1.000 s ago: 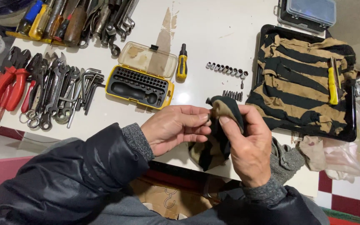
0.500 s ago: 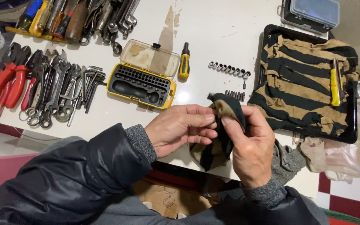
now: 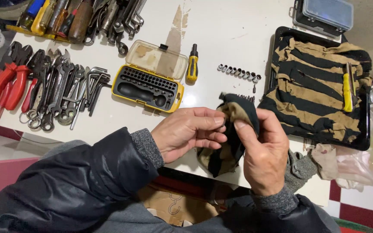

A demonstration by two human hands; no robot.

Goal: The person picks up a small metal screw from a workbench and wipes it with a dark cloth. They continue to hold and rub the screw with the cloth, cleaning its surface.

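Both hands meet over the near edge of a white table (image 3: pixel 229 34). My right hand (image 3: pixel 266 153) grips a black and tan striped rag (image 3: pixel 234 129), bunched over its fingers, thumb pressed on top. My left hand (image 3: pixel 186 131) pinches into the rag's upper fold; whatever small thing sits inside is hidden. Just beyond the hands lie a row of small metal sockets (image 3: pixel 238 71) and a short yellow and black screwdriver (image 3: pixel 192 64).
An open yellow bit case (image 3: pixel 147 88) sits left of centre. Wrenches, hex keys (image 3: pixel 65 88) and red pliers (image 3: pixel 7 84) lie at the left. At the right, a black tray (image 3: pixel 363 138) holds a striped cloth and a yellow tool (image 3: pixel 347 86). A clear-lidded box (image 3: pixel 324 15) stands behind.
The hands stay together on the rag; the fingers shift slightly as they work it. Nothing on the table has moved.
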